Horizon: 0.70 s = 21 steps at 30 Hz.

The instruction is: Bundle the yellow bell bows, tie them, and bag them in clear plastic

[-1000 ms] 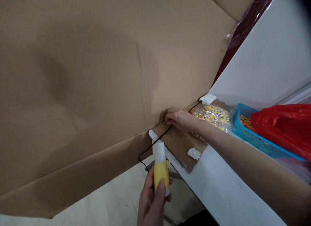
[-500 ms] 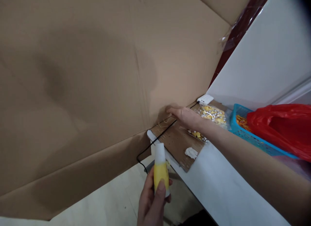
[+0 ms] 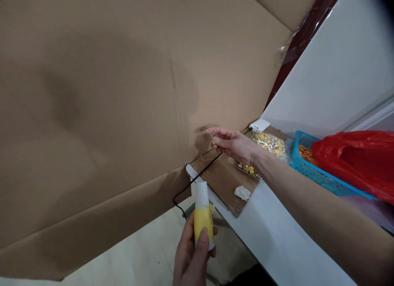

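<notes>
My left hand (image 3: 192, 253) is wrapped round a small yellow and white bottle-shaped item (image 3: 203, 220), its white end pointing up. Higher up, my right hand (image 3: 232, 144) pinches a thin needle-like piece (image 3: 211, 136) with a yellowish thread (image 3: 212, 145) hanging from it. Part of the thread loops down near the cardboard wall's lower edge. Below that hand lies a flat brown cardboard piece (image 3: 223, 181) with a crumpled white scrap (image 3: 242, 193) on it. A black cable (image 3: 206, 168) crosses the cardboard piece.
A large cardboard wall (image 3: 123, 93) fills the left. On the white table (image 3: 292, 232) are clear bags of yellow pieces (image 3: 269, 144), a white device (image 3: 259, 125) and a blue basket (image 3: 320, 177) under a red plastic bag (image 3: 357, 159).
My right hand has lifted slightly from the cardboard edge, now with the needle-like piece and thread between its fingers. My left hand has barely moved.
</notes>
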Each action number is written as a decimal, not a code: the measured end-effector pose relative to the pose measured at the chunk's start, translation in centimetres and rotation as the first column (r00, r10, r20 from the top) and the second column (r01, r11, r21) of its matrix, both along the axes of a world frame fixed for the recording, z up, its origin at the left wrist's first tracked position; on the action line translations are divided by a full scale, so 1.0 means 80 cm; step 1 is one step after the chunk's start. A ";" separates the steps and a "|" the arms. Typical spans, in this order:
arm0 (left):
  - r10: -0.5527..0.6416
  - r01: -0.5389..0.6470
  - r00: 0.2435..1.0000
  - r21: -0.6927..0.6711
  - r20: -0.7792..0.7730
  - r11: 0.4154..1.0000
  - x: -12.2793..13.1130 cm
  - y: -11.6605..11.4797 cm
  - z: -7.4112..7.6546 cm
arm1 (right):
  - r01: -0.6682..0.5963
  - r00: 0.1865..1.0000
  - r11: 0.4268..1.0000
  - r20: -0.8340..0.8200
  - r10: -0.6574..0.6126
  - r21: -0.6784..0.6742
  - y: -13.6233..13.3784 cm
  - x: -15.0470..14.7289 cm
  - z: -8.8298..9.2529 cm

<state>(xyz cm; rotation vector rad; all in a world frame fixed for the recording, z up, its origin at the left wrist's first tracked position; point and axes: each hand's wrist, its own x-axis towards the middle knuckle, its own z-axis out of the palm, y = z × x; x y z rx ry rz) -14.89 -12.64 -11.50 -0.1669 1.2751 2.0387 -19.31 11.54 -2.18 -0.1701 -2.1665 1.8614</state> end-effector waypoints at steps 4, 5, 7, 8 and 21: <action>-0.001 0.001 1.000 -0.011 -0.007 1.000 0.000 0.001 -0.002 | -0.011 1.000 0.991 0.011 0.012 -0.130 -0.004 -0.001 0.001; -0.004 0.004 1.000 -0.017 -0.007 1.000 0.001 0.001 -0.003 | -0.009 1.000 0.989 0.011 0.011 -0.149 -0.005 -0.001 0.000; -0.006 0.006 1.000 -0.015 -0.001 1.000 0.000 0.001 -0.003 | 0.001 1.000 0.985 0.008 0.000 -0.171 -0.006 -0.001 -0.001; -0.004 0.004 1.000 -0.010 0.003 1.000 0.000 0.001 -0.003 | 0.010 1.000 0.985 0.006 -0.009 -0.175 -0.006 -0.001 -0.002; 0.020 -0.019 1.000 -0.014 0.020 1.000 0.003 0.006 -0.003 | 0.089 0.994 0.990 -0.058 -0.096 -0.114 0.002 0.007 0.005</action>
